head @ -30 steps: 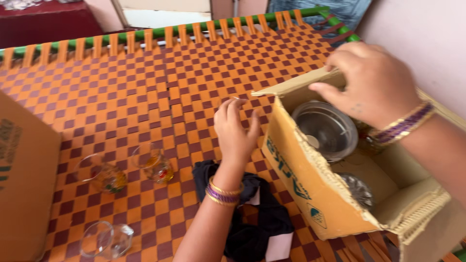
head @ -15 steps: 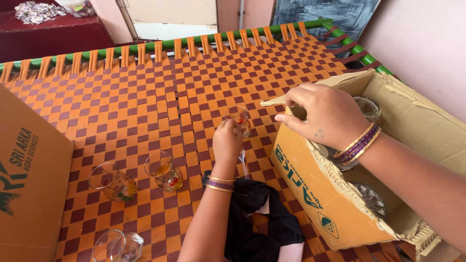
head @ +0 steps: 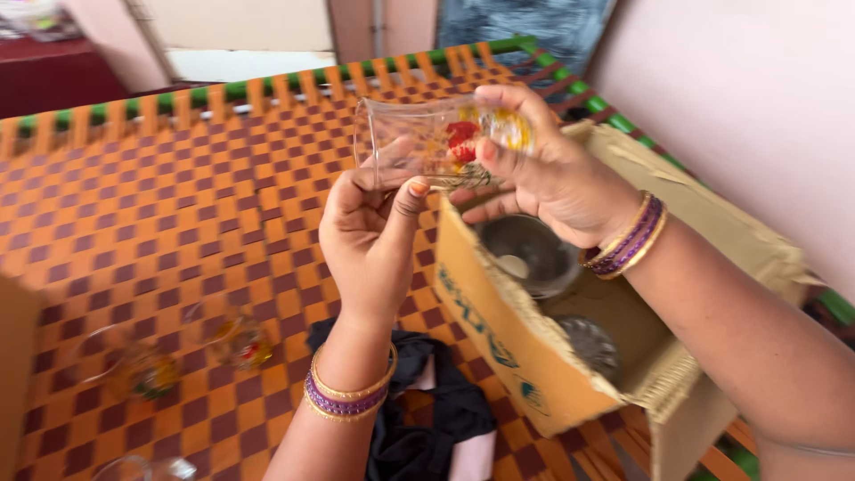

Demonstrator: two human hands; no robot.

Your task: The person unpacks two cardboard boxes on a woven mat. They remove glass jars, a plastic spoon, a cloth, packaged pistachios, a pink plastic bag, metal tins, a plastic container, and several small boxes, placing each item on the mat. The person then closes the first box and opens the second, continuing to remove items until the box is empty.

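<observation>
A clear drinking glass (head: 419, 142) with a red and yellow printed pattern lies on its side in the air, held by both hands. My left hand (head: 370, 236) grips its open rim end from below. My right hand (head: 548, 174) clasps its base end with thumb and fingers. The glass hangs above the near left corner of an open cardboard box (head: 499, 343). Inside the box sit a round steel vessel (head: 525, 254) and another glass item (head: 586, 343).
Everything rests on an orange and maroon woven cot (head: 178, 196) with a green frame (head: 223, 89). Two patterned glasses (head: 240, 338) (head: 147, 370) stand at the left, another clear one (head: 134, 468) near the bottom edge. A black cloth (head: 427, 419) lies under my left forearm. A pink wall (head: 757, 107) is at right.
Both hands have risen, and my right hand left the box flap to grip the glass together with the left. The view has shifted right and closer.
</observation>
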